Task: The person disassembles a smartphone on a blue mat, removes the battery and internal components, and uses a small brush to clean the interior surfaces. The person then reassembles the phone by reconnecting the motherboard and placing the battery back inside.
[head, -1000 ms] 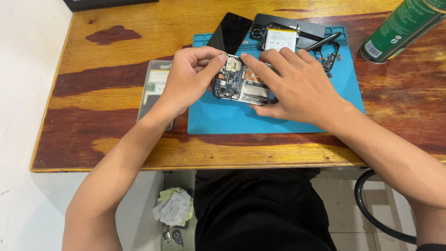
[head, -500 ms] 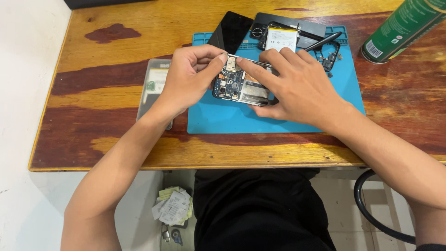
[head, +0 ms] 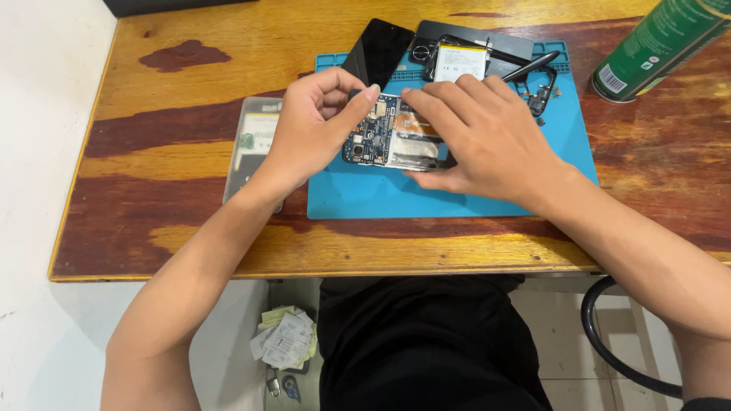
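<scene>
An opened phone body (head: 384, 141) with its blue circuit board showing lies on a blue work mat (head: 396, 194). My left hand (head: 308, 129) pinches the phone's upper left end between thumb and fingers. My right hand (head: 487, 141) lies over the phone's right part, its fingertips pressing near the top edge of the board. Most of the phone's right half is hidden under that hand.
A black screen panel (head: 378, 47), a battery in a back cover (head: 457, 59) and a dark tool (head: 533, 67) lie at the mat's far edge. A clear phone case (head: 255, 141) sits left of the mat. A green spray can (head: 659, 46) lies at the right. Wooden table (head: 190, 91).
My left thumb and fingers have shifted slightly along the phone's top edge; my right fingertips have moved a little closer to them. The phone stays in place.
</scene>
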